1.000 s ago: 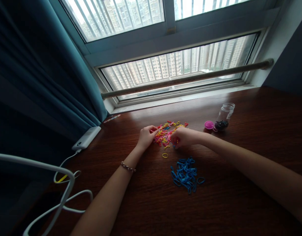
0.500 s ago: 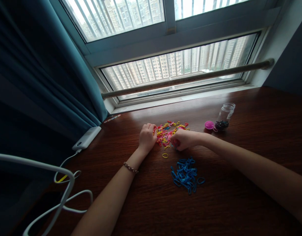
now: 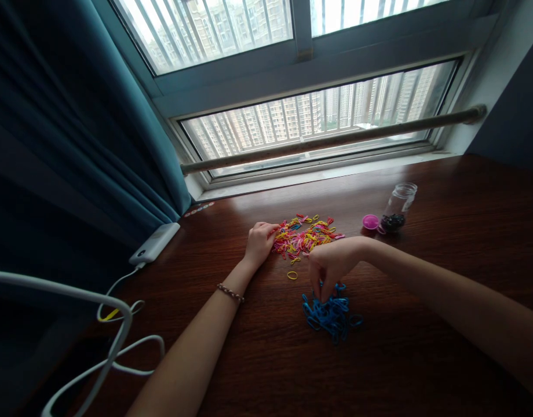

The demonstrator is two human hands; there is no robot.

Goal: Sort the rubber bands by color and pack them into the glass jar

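Observation:
A mixed pile of small rubber bands (image 3: 299,238), red, pink and yellow with a few blue ones, lies on the brown table. My left hand (image 3: 260,242) rests at the pile's left edge, its fingers stretched out and touching the bands there. Nearer to me is a heap of blue rubber bands (image 3: 331,321). My right hand (image 3: 331,263) points down over the far side of that heap, thumb and fingers pinched together, with a bit of blue band at the fingertips. One yellow rubber band (image 3: 292,275) lies alone between the two heaps.
At the right stands a clear jar (image 3: 397,208) with dark contents, its pink lid (image 3: 371,222) beside it. A white power bank (image 3: 154,243) with a white cable (image 3: 119,313) lies at the left by the blue curtain (image 3: 162,150). Behind the table is a window with a rail (image 3: 336,139).
My right hand has moved from the mixed pile toward me, to the blue heap. The left hand stays at the pile's edge, its fingers a little straighter.

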